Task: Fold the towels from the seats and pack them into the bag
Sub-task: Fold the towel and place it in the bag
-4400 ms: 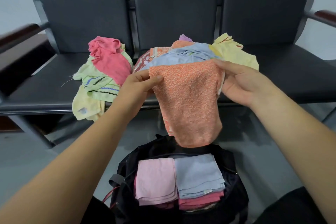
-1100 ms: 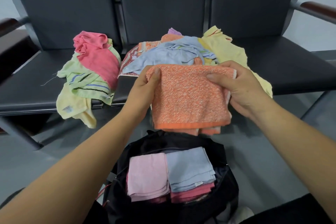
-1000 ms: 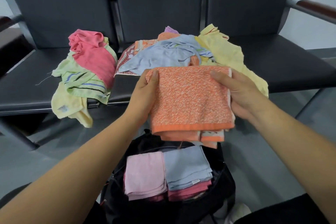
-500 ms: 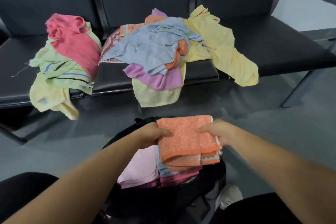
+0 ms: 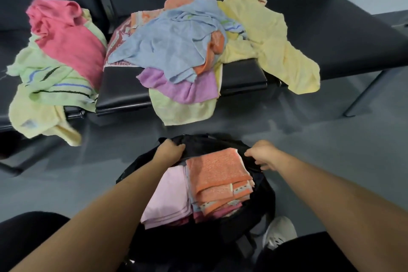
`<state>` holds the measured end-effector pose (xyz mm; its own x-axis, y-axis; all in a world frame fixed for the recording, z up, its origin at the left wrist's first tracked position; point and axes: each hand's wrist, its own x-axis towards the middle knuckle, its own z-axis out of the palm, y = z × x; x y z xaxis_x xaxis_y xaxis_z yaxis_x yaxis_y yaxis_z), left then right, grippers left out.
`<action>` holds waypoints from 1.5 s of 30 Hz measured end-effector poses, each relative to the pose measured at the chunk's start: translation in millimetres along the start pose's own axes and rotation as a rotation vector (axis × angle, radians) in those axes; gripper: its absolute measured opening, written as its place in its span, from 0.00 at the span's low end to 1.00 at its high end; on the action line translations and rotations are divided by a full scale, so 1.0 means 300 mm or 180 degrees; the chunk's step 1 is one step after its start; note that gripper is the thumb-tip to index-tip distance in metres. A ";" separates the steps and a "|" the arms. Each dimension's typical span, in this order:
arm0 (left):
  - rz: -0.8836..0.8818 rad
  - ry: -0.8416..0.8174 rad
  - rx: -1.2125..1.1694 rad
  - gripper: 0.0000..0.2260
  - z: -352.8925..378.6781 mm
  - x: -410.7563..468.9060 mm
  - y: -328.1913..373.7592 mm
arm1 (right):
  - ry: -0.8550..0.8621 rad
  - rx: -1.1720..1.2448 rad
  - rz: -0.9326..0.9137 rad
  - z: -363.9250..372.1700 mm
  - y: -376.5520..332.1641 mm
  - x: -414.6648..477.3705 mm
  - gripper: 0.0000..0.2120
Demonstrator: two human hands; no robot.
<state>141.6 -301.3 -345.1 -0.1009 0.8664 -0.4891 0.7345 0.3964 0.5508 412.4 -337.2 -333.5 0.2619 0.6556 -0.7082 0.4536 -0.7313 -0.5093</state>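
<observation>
Hands: our left hand [image 5: 171, 151] grips the bag [image 5: 207, 146] at its far rim, our right hand [image 5: 262, 156] curls on the right rim | Towel: folded orange towel [image 5: 217, 170] lies in the bag between our hands, beside a pink towel [image 5: 167, 196] | Handling: light, soft, floppy; we judge that pinching the folded corners keeps the layers together | Remaining: loose towels [image 5: 174, 48] on the seats [image 5: 123, 86] beyond our hands.

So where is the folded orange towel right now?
Head view, lower centre: the orange towel lies in the black bag atop the right-side stack, beside the pink towel, between the left hand and right hand gripping the bag's rim.
</observation>
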 end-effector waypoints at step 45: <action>0.2824 0.0697 -0.1456 0.11 -0.862 -0.450 0.648 | 0.0900 0.1214 -0.3926 -0.391 -0.917 -0.791 0.09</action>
<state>124.5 -262.9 2.9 0.2005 0.9224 0.3301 0.2821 -0.3771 0.8822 325.5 -269.5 32.1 0.0412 0.9073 0.4184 0.2664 0.3937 -0.8798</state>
